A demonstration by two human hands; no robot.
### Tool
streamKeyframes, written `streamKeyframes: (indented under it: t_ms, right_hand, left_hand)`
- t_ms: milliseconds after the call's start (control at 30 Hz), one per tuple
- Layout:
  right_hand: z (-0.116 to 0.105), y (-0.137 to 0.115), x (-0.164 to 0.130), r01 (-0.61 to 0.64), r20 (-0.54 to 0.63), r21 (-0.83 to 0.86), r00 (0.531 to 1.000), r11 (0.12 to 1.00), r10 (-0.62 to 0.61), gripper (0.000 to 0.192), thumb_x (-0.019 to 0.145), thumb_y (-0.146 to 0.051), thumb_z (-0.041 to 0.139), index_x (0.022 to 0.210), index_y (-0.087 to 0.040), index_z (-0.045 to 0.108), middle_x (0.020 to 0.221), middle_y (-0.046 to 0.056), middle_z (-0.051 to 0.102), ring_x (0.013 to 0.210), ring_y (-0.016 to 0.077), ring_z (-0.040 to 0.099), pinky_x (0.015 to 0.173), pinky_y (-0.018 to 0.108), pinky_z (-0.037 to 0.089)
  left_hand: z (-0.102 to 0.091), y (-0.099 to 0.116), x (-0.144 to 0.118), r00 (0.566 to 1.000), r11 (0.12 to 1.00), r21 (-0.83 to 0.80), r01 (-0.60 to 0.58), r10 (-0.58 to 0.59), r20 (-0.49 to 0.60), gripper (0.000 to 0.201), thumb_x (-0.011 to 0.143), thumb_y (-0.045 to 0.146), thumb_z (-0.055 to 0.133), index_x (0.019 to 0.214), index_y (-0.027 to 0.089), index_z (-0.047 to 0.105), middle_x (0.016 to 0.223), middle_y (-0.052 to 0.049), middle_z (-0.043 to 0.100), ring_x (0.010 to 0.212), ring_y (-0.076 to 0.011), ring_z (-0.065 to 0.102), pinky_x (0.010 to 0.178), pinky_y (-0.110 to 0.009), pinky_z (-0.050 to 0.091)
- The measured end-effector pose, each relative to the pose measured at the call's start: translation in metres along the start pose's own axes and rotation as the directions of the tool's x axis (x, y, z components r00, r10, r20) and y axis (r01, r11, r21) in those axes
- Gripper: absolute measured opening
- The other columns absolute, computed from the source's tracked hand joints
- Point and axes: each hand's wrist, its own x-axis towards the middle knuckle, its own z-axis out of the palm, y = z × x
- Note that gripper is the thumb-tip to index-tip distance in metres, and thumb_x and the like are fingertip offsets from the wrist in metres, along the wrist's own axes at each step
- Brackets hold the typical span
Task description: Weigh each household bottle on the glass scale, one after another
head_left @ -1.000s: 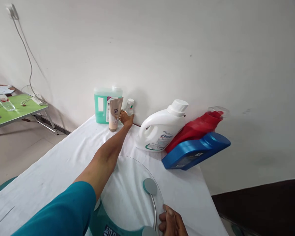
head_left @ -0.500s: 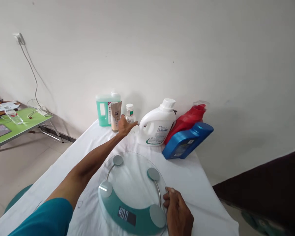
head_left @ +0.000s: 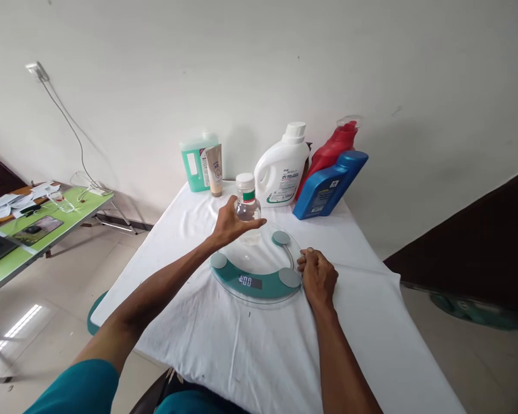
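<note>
My left hand (head_left: pixel 233 223) is wrapped around a clear bottle (head_left: pixel 247 211) with a white cap and a green label, over the far left part of a round glass bathroom scale (head_left: pixel 259 287). Whether the bottle's base touches the glass is hard to tell. The scale has a teal band, grey foot discs and a lit display (head_left: pixel 250 282) that reads zeros. At its right rim, my right hand (head_left: pixel 318 275) has its fingers curled closed on the glass edge.
Along the wall stand a green-liquid jug (head_left: pixel 194 167), a beige tube (head_left: pixel 214 171), a white detergent jug (head_left: pixel 282 167), a red bottle (head_left: pixel 332 146) and a tilted blue bottle (head_left: pixel 328 187). A white cloth (head_left: pixel 216 339) covers the table. Left is a green table (head_left: pixel 82 201) with papers.
My left hand has brought the clear bottle from beside the tube towards me, over the scale. My right hand stays at the scale's rim. The view has shifted, showing more of the table's front.
</note>
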Motion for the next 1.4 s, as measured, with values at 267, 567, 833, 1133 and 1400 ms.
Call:
streamKeyframes:
  t_ms: [267,567,833,1133,1400]
  right_hand:
    - [0.001,-0.001,-0.001,-0.002,-0.006,0.019,1.000,1.000,0.002,0.068,0.091,-0.084,0.035,0.084,-0.025,0.067,0.071,0.008,0.074,0.061,0.0248,0.068,0.072,0.038,0.052]
    - [0.001,-0.004,0.001,-0.033,-0.003,0.000,0.999,0.999,0.033,0.068,0.090,-0.084,0.035,0.082,-0.025,0.067,0.070,0.008,0.073,0.061,0.0250,0.067,0.072,0.039,0.051]
    - [-0.001,-0.006,0.000,-0.047,0.013,0.003,0.999,0.999,0.046,0.066,0.091,-0.082,0.040,0.085,-0.024,0.070,0.071,0.008,0.074,0.062,0.0245,0.068,0.068,0.036,0.051]
    - [0.000,-0.006,0.000,-0.042,-0.002,-0.051,0.999,0.998,0.041,0.061,0.090,-0.076,0.040,0.086,-0.024,0.070,0.072,0.008,0.074,0.064,0.0250,0.068,0.070,0.037,0.051]
    - [0.003,-0.001,0.001,-0.081,-0.030,-0.051,0.996,0.995,0.079,0.054,0.090,-0.070,0.044,0.087,-0.023,0.072,0.068,0.006,0.072,0.066,0.0250,0.066,0.072,0.038,0.050]
  left_hand:
    - [0.022,-0.020,-0.017,0.999,0.981,0.185,0.053,-0.054,0.000,0.065,0.059,0.045,0.103,0.099,0.022,0.056,0.090,-0.002,0.073,0.086,-0.0242,0.072,0.076,-0.037,0.057]
    - [0.029,-0.038,-0.016,1.000,0.982,0.188,-0.005,-0.001,0.030,0.071,0.061,0.050,0.103,0.108,0.022,0.057,0.098,-0.005,0.073,0.097,-0.0292,0.074,0.084,-0.042,0.060]
    - [-0.011,-0.074,-0.021,0.987,0.986,-0.033,-0.162,0.161,-0.029,0.072,0.083,0.070,0.082,0.131,0.021,0.060,0.141,-0.018,0.067,0.128,-0.0344,0.068,0.110,-0.052,0.054]
    - [-0.060,-0.139,-0.021,0.916,0.994,0.016,0.106,-0.091,-0.390,0.057,0.103,0.076,0.042,0.108,0.022,0.061,0.116,-0.013,0.071,0.101,-0.0271,0.073,0.088,-0.044,0.060]
    - [-0.059,-0.140,-0.017,0.925,0.981,-0.025,0.190,-0.188,-0.330,0.056,0.104,0.076,0.041,0.104,0.022,0.059,0.111,-0.012,0.073,0.096,-0.0253,0.076,0.087,-0.042,0.062]
